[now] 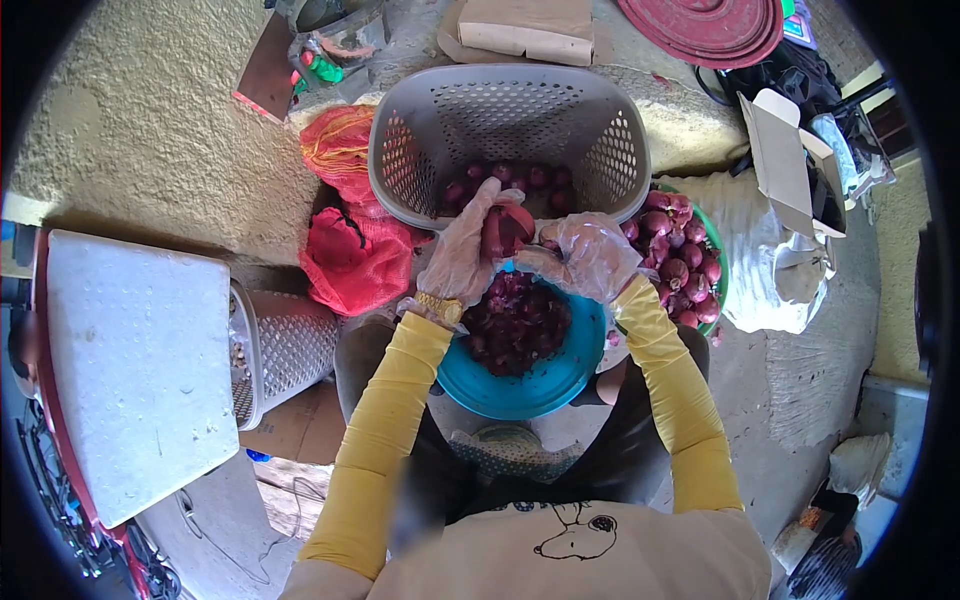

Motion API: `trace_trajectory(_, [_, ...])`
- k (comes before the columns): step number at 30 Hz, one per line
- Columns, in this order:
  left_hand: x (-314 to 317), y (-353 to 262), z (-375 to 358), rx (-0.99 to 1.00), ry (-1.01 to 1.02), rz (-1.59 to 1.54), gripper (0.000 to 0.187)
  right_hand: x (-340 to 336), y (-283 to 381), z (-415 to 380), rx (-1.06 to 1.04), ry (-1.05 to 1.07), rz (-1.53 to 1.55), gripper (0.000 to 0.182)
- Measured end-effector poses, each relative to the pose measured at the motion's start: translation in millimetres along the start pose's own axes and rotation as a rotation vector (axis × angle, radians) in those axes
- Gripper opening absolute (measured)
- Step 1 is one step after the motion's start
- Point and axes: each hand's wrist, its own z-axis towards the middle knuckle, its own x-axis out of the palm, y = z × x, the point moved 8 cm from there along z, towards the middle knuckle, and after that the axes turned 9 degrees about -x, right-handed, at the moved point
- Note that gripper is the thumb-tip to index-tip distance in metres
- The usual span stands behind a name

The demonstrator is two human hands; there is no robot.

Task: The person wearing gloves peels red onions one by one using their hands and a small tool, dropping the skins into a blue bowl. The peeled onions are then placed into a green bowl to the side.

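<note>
My left hand (460,248), in a clear plastic glove, grips a red onion (507,230) above the near rim of the grey basket. Close beside it on the right is my gloved right hand (592,255), its fingers curled in; what they hold, if anything, is hidden. Below both hands sits a blue basin (580,365) with dark red onion skins (515,325) in it. Several red onions (535,178) lie at the bottom of the grey perforated basket (510,100). To the right, a green-rimmed basin (722,240) is heaped with red onions (685,260).
A red mesh sack (350,245) lies left of the grey basket. Further left are a white board (140,370) and another perforated basket (290,345). A white sack (770,250), an open carton (785,165) and a red lid (705,25) are on the right.
</note>
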Motion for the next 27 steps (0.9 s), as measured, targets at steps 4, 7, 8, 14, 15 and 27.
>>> trace_trajectory(4, [-8.8, -0.5, 1.6, 0.041, -0.086, -0.038, 0.052, 16.5, -2.5, 0.9, -0.051, 0.08, 0.179, 0.053])
trace_trajectory(7, [-14.3, -4.6, 0.8, 0.076, -0.134, -0.178, 0.057, 25.4, 7.9, -0.3, -0.064, 0.262, 0.024, 0.052])
trace_trajectory(8, [-17.0, -4.2, 0.1, 0.06, -0.122, -0.214, 0.058, 30.8, 10.1, -2.2, -0.053, 0.314, 0.057, 0.054])
trace_trajectory(14, [-27.9, -7.6, -6.3, 0.036, -0.106, -0.317, 0.055, 51.6, 20.8, -11.7, -0.129, 0.402, 0.164, 0.058])
trace_trajectory(15, [-29.3, -9.3, -8.7, 0.062, -0.118, -0.343, 0.052, 58.6, 19.1, -14.0, -0.119, 0.433, 0.123, 0.058])
trace_trajectory(27, [-29.9, -14.1, -6.3, 0.048, 0.025, -0.552, 0.04, 93.8, 0.2, -30.8, 0.07, 0.479, 0.057, 0.058])
